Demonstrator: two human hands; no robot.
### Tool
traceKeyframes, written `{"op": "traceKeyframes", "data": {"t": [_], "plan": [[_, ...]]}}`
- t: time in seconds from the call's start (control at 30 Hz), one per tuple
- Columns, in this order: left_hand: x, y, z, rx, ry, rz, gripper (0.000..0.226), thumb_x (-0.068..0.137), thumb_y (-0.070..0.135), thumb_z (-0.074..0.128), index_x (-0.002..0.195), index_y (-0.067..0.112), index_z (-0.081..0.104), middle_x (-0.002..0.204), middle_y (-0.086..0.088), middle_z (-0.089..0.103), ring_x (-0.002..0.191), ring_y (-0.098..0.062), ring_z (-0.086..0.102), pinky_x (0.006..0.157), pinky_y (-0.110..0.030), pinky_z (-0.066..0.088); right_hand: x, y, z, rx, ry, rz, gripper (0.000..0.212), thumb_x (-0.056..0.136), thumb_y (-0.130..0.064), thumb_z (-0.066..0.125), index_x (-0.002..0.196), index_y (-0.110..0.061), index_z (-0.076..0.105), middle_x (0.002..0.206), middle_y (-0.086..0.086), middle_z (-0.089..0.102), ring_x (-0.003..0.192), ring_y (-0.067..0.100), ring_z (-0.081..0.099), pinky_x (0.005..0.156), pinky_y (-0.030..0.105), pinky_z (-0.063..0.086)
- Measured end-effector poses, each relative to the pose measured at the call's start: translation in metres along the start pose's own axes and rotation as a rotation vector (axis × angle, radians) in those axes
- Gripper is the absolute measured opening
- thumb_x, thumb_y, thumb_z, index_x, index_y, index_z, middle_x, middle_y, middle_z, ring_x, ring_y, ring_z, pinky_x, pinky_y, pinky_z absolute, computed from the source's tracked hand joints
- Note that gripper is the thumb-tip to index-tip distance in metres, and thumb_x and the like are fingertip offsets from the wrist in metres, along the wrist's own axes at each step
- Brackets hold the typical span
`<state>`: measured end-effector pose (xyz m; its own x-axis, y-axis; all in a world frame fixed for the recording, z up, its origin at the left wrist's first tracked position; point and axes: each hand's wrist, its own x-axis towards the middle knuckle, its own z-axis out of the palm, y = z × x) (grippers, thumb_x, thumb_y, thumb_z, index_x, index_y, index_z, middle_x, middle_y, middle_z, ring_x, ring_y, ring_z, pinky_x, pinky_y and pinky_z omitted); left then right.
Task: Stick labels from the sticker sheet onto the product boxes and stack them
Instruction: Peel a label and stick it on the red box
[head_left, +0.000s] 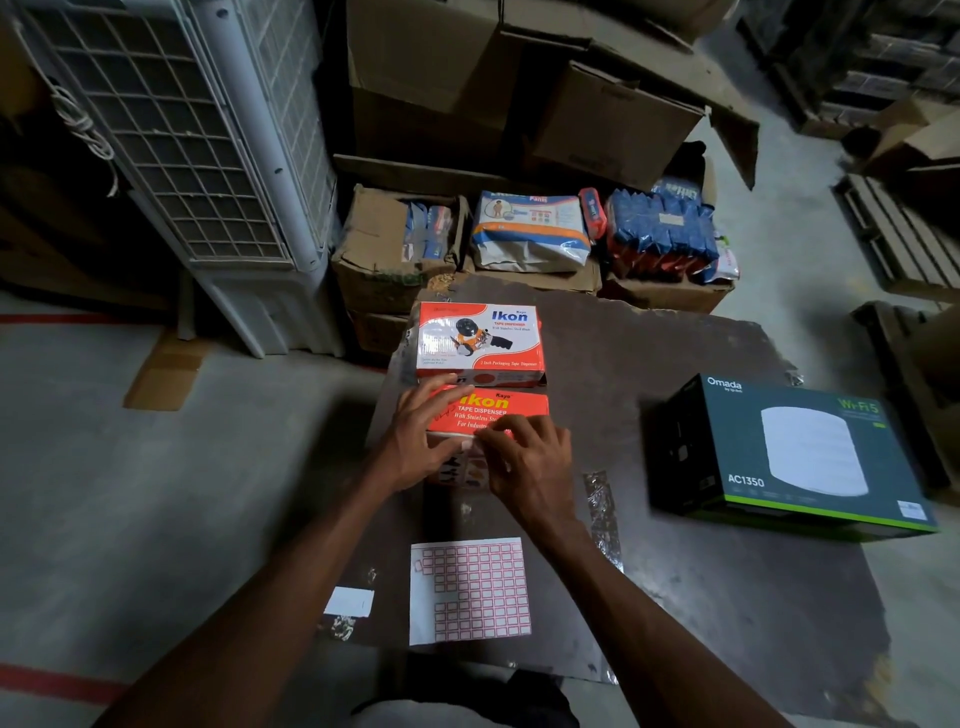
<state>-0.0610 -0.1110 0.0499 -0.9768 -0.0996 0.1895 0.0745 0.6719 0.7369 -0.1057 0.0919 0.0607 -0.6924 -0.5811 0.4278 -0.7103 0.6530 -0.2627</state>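
An orange tape dispenser box (511, 408) stands on the dark board (675, 597) right in front of me. My left hand (423, 439) holds its left side with spread fingers. My right hand (524, 457) presses its fingertips on the box's near face, where a small white label shows between both hands. A second orange and white tape dispenser box (480, 340) lies flat just behind it. The white sticker sheet (470, 590), with rows of red-bordered labels and some gaps, lies on the board below my hands.
A dark green Omada router box (789, 457) sits at the right of the board. A small white paper scrap (349, 601) lies left of the sheet. Cartons with packaged goods (530, 234) stand behind, an air cooler (208, 156) at the left, wooden pallets (904, 234) at the right.
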Motion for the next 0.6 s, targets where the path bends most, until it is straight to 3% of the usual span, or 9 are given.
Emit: {"op": "traceKeyframes", "data": {"t": [0.13, 0.33, 0.47, 0.6], "plan": [[0.001, -0.002, 0.001, -0.008, -0.005, -0.001, 0.070, 0.084, 0.037, 0.077, 0.148, 0.034, 0.047, 0.154, 0.007, 0.037, 0.141, -0.016, 0.033, 0.109, -0.021, 0.025, -0.005, 0.000, 0.001, 0.025, 0.006, 0.096, 0.040, 0.092, -0.042, 0.064, 0.127, -0.024, 0.067, 0.117, -0.003, 0.069, 0.101, 0.023, 0.058, 0.079, 0.037, 0.042], [0.000, -0.003, 0.000, -0.026, 0.005, 0.004, 0.072, 0.083, 0.037, 0.080, 0.148, 0.033, 0.048, 0.154, 0.007, 0.037, 0.141, -0.016, 0.034, 0.112, -0.029, 0.031, -0.003, 0.002, -0.002, 0.084, 0.036, 0.036, 0.023, 0.086, -0.037, 0.070, 0.105, -0.023, 0.073, 0.109, -0.007, 0.069, 0.097, 0.021, 0.058, 0.076, 0.034, 0.039], [-0.001, -0.001, -0.003, -0.085, -0.015, 0.009, 0.069, 0.087, 0.037, 0.076, 0.149, 0.033, 0.046, 0.159, 0.008, 0.032, 0.145, -0.014, 0.031, 0.112, -0.032, 0.036, -0.004, 0.003, 0.000, 0.086, 0.030, 0.038, 0.026, 0.087, -0.037, 0.072, 0.110, -0.026, 0.074, 0.111, -0.007, 0.070, 0.099, 0.020, 0.058, 0.077, 0.036, 0.041], [-0.005, -0.003, -0.012, -0.346, 0.016, -0.045, 0.059, 0.090, 0.021, 0.058, 0.148, 0.021, 0.049, 0.159, 0.002, 0.034, 0.148, -0.013, 0.034, 0.111, -0.032, 0.044, -0.004, 0.001, -0.007, 0.132, 0.065, 0.107, 0.025, 0.091, -0.035, 0.070, 0.115, -0.026, 0.072, 0.115, -0.007, 0.069, 0.102, 0.021, 0.059, 0.081, 0.039, 0.043]]}}
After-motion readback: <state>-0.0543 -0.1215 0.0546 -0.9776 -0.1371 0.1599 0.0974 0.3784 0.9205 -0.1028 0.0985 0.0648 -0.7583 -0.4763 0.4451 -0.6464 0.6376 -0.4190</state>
